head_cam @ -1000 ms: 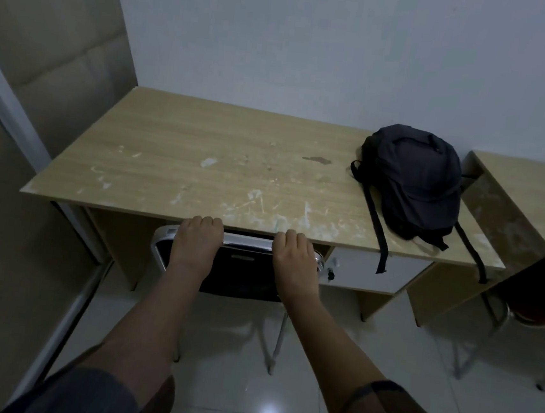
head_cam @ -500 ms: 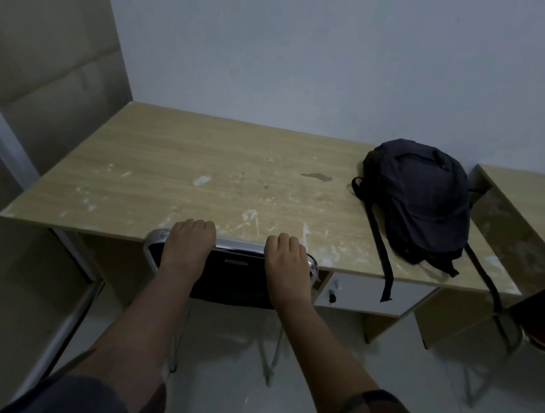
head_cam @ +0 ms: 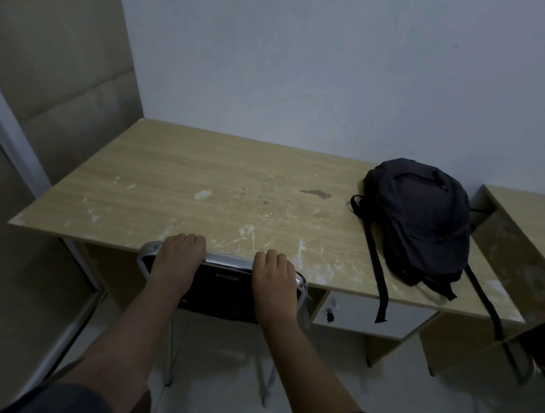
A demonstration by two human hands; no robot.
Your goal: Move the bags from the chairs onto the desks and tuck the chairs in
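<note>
Chair [head_cam: 220, 288] backrest now meets the worktop [head_cam: 218, 198] front edge, pushed further under than a second ago; left hand [head_cam: 178, 259] and right hand [head_cam: 275, 280] grip its top rail. Backpack [head_cam: 419, 220] lies at the worktop's right end. Tucking here looks nearly finished.

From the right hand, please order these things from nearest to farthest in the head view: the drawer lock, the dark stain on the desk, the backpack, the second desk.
From the right hand:
1. Drawer lock, just to its right, below the desk edge.
2. Dark stain, on the desk top beyond the hand.
3. Backpack, at the desk's right end.
4. Second desk, far right, past the backpack.
</note>
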